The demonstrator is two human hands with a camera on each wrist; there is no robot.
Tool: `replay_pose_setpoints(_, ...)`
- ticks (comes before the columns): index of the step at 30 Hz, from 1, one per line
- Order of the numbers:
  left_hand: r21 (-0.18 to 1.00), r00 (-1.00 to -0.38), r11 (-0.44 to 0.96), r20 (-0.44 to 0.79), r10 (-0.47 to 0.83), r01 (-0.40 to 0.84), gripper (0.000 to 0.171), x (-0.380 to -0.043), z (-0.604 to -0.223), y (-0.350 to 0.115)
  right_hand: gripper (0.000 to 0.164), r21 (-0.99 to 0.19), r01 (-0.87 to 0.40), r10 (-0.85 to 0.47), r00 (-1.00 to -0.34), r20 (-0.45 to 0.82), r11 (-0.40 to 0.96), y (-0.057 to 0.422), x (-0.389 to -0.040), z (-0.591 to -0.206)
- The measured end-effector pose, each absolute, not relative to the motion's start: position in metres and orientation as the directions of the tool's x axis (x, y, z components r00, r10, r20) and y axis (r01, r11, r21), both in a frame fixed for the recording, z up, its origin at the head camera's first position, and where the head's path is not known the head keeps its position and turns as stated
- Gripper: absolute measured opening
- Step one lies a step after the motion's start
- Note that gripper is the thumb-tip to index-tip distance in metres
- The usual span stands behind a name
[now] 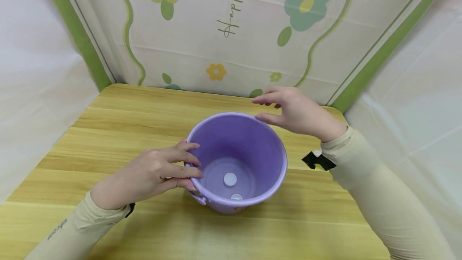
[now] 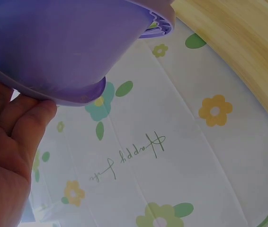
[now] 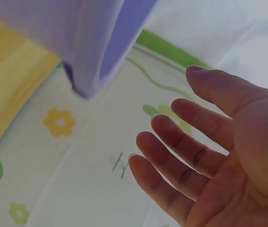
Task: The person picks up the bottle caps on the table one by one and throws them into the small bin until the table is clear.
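Observation:
A purple bucket (image 1: pixel 231 206) stands on the wooden table, its mouth facing up toward the head camera. My left hand (image 1: pixel 155 171) holds its rim at the left, fingers hooked over into the inside; in the left wrist view, the fingers meet the edge of the purple wall. On the bucket's floor lie a white round disc (image 1: pixel 230 179) and a smaller whitish round piece (image 1: pixel 236 197), half hidden by the near rim. My right hand (image 1: pixel 296 111) hovers by the far right rim, fingers loosely spread with nothing in them; the right wrist view shows its palm.
The wooden table (image 1: pixel 119 131) reaches back to a flower-printed cloth (image 1: pixel 202 39) hanging upright behind it. Pale sheets flank the table on the left (image 1: pixel 39 71) and right (image 1: pixel 415 111). A black strap piece (image 1: pixel 319 161) sticks out from the right sleeve.

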State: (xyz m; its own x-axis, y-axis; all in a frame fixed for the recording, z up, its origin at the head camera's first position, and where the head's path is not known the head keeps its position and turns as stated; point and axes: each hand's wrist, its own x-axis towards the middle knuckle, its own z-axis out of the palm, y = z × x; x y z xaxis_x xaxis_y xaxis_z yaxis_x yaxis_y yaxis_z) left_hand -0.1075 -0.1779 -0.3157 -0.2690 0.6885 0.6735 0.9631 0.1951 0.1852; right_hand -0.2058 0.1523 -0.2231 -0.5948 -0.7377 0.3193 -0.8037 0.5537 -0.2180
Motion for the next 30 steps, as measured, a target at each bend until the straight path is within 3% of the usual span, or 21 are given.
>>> replay_pose_setpoints(8, 0.17, -0.25, 0.184, 0.678, 0.691, 0.968, 0.025, -0.109, -0.317, -0.177, 0.03, -0.218, -0.689, -0.619, -0.72, 0.313, 0.691, 0.207, -0.21, -0.218)
replay_pose_setpoints(16, 0.215, -0.306, 0.218, 0.639, 0.705, 0.952, 0.026, -0.107, -0.317, -0.179, 0.032, -0.274, -0.488, -0.441, -0.871, 0.215, 0.829, 0.277, -0.211, -0.23)
replay_pose_setpoints(24, 0.193, -0.281, 0.204, 0.665, 0.692, 0.96, 0.026, -0.108, -0.318, -0.179, 0.039, -0.292, -0.335, -0.332, -0.941, 0.063, 0.896, 0.334, -0.211, -0.25)
replay_pose_setpoints(30, 0.183, -0.27, 0.198, 0.672, 0.689, 0.963, 0.026, -0.11, -0.319, -0.178, 0.038, -0.32, -0.303, -0.311, -0.95, 0.026, 0.898, 0.368, -0.217, -0.285)
